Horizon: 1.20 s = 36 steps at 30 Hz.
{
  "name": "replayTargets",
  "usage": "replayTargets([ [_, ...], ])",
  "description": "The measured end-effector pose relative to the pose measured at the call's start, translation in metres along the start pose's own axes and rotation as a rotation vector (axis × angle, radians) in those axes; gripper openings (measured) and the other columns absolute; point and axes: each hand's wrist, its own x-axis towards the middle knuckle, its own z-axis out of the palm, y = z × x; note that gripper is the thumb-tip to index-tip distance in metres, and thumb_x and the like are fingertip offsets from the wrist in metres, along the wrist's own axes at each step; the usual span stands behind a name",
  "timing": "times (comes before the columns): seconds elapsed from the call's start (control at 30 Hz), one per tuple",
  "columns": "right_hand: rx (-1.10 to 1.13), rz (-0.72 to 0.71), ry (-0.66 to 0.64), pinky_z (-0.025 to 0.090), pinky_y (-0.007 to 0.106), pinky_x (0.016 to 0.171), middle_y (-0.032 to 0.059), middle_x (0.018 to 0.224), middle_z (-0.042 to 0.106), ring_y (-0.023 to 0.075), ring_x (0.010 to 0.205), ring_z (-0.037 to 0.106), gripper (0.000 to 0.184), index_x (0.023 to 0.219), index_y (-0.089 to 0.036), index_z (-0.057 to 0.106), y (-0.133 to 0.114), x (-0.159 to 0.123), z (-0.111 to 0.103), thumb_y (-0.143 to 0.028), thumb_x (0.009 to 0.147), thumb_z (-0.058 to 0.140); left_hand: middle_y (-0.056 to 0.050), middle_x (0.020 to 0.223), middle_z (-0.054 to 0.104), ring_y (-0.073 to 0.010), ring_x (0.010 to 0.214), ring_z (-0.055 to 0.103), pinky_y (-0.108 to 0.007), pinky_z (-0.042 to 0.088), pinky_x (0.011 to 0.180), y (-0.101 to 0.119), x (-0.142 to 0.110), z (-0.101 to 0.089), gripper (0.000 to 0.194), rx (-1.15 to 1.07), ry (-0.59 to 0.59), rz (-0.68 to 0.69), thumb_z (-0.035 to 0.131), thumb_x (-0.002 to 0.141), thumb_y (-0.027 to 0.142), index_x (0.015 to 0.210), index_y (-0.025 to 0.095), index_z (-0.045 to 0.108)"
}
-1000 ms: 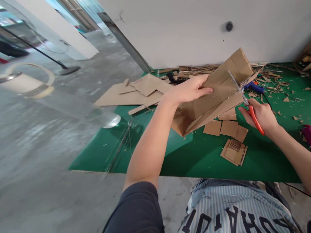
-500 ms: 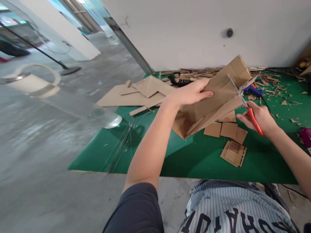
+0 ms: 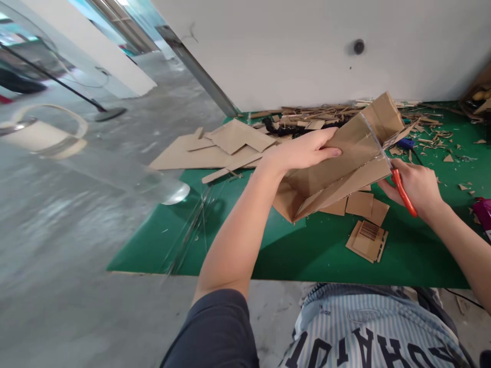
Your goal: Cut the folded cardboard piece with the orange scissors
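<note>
My left hand (image 3: 310,148) grips a folded piece of cardboard box (image 3: 345,145) by its upper left side, thumb on the inner face. The cardboard is tilted above the table, its low corner towards me. In my right hand (image 3: 416,186) are scissors (image 3: 402,193) with red-orange handles. Their blades lie across the cardboard near its upper right end, with one blade over the inner face and the other hidden. Beneath the cardboard lie several small cut squares (image 3: 359,204) and a short stack with a printed barcode (image 3: 368,241).
Flat cardboard sheets (image 3: 233,140) lie at the left of the green table (image 3: 153,245). Scraps (image 3: 437,138) litter the back, beside a blue tool (image 3: 405,143) partly hidden. A purple packet (image 3: 482,214) sits at the right edge. A clear cylinder (image 3: 134,179) stands at left.
The scissors have moved further onto the cardboard, so their blades now straddle its right edge. The cardboard has shifted slightly right and down, covering more of the blue tool.
</note>
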Motion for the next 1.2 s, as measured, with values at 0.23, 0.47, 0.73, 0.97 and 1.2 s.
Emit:
replayTargets([
  [0.23, 0.040, -0.024, 0.010, 0.030, 0.029, 0.055, 0.0082, 0.069, 0.070, 0.0195, 0.057, 0.063, 0.034, 0.085, -0.019, 0.064, 0.002, 0.004, 0.009, -0.048, 0.096, 0.050, -0.006, 0.101, 0.067, -0.0232, 0.099, 0.065, -0.041, 0.049, 0.096, 0.000, 0.000, -0.003, 0.029, 0.003, -0.008, -0.092, 0.059, 0.098, 0.045, 0.111, 0.020, 0.060],
  [0.47, 0.060, -0.031, 0.019, 0.030, 0.030, 0.054, 0.0080, 0.069, 0.070, 0.0203, 0.057, 0.062, 0.034, 0.084, -0.020, 0.062, 0.004, 0.005, 0.011, -0.050, 0.096, 0.051, -0.005, 0.103, 0.065, -0.0214, 0.097, 0.064, -0.035, 0.050, 0.087, 0.005, 0.002, -0.003, 0.027, -0.056, -0.040, -0.092, 0.056, 0.098, 0.042, 0.114, 0.021, 0.058],
  [0.73, 0.079, -0.062, 0.058, 0.033, 0.030, 0.052, 0.0069, 0.067, 0.068, 0.0207, 0.057, 0.063, 0.035, 0.081, -0.021, 0.059, 0.007, 0.003, 0.014, -0.053, 0.095, 0.050, -0.006, 0.101, 0.068, -0.0259, 0.105, 0.065, -0.039, 0.050, 0.097, 0.012, 0.000, -0.007, 0.031, 0.017, -0.044, -0.123, 0.057, 0.097, 0.045, 0.117, 0.021, 0.060],
  [0.97, 0.326, -0.189, 0.017, 0.051, 0.035, 0.063, 0.0085, 0.079, 0.073, 0.0270, 0.071, 0.073, 0.061, 0.113, -0.016, 0.061, 0.015, -0.003, 0.015, -0.072, 0.091, 0.054, -0.010, 0.122, 0.070, -0.0262, 0.118, 0.065, -0.040, 0.050, 0.102, 0.012, 0.001, -0.009, 0.038, -0.033, -0.072, -0.105, 0.053, 0.098, 0.040, 0.129, 0.018, 0.057],
  [1.2, 0.394, -0.178, 0.024, 0.056, 0.038, 0.070, 0.0109, 0.083, 0.073, 0.0300, 0.078, 0.075, 0.069, 0.124, -0.013, 0.061, 0.007, -0.004, 0.011, -0.074, 0.093, 0.051, -0.009, 0.115, 0.072, -0.0287, 0.119, 0.063, -0.043, 0.048, 0.108, 0.012, -0.004, -0.013, 0.032, 0.059, -0.010, -0.104, 0.060, 0.097, 0.043, 0.118, 0.020, 0.062],
])
